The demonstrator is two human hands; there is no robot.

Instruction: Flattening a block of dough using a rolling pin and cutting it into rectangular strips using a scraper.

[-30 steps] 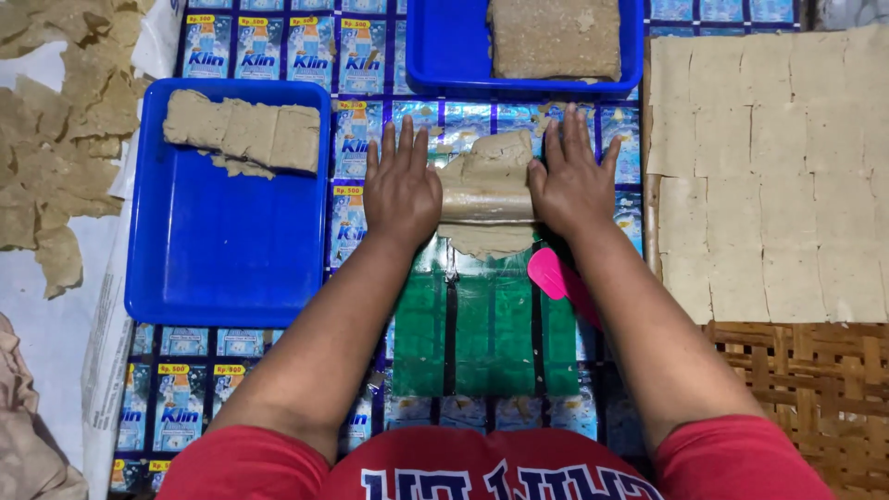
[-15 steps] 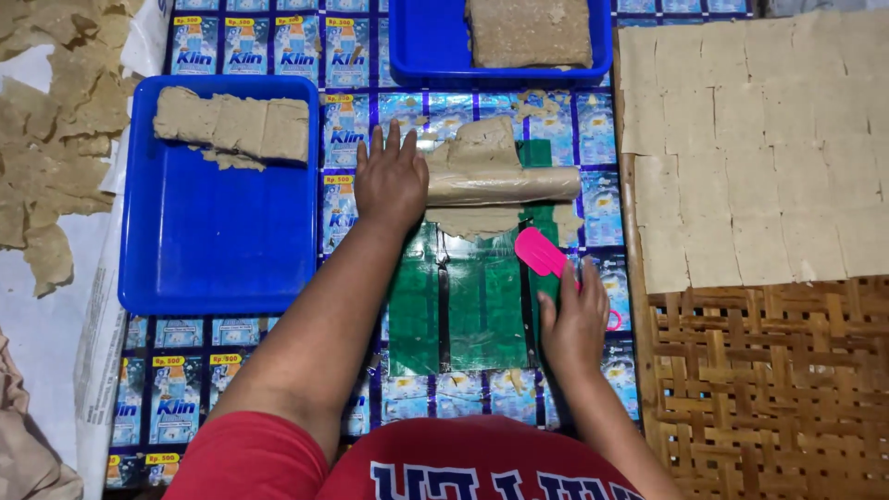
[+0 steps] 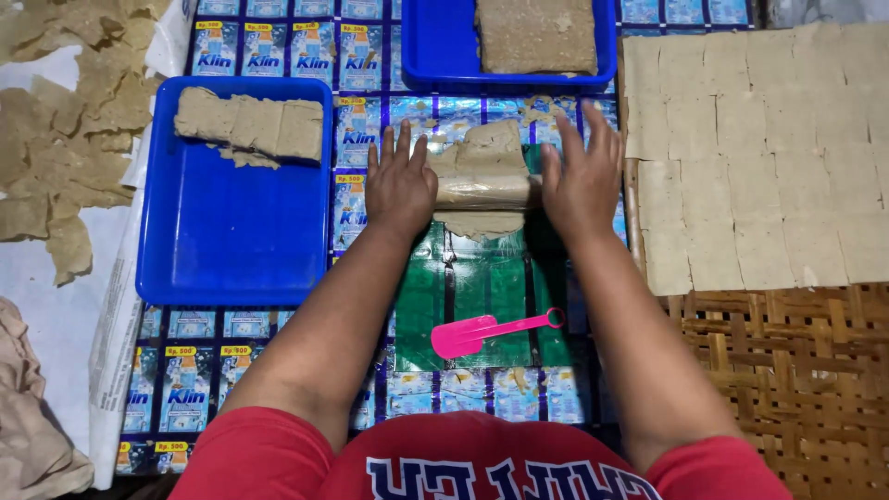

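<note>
My left hand (image 3: 400,185) and my right hand (image 3: 582,178) lie flat on the two ends of a roller (image 3: 485,191) wrapped in clear plastic. The roller rests across a flattened piece of beige dough (image 3: 482,156) on a green plastic sheet (image 3: 477,296). A pink plastic scraper (image 3: 489,330) lies on the green sheet nearer to me, apart from both hands.
A blue tray (image 3: 231,231) at the left holds a slab of cut dough blocks (image 3: 250,124). Another blue tray (image 3: 426,46) at the top holds a dough slab. Thin dough squares (image 3: 759,148) cover a woven bamboo mat (image 3: 796,370) at the right. Dough scraps (image 3: 65,139) lie at the far left.
My right hand put the pink scraper down on the green sheet and returned to the right end of the roller. The view moved closer.
</note>
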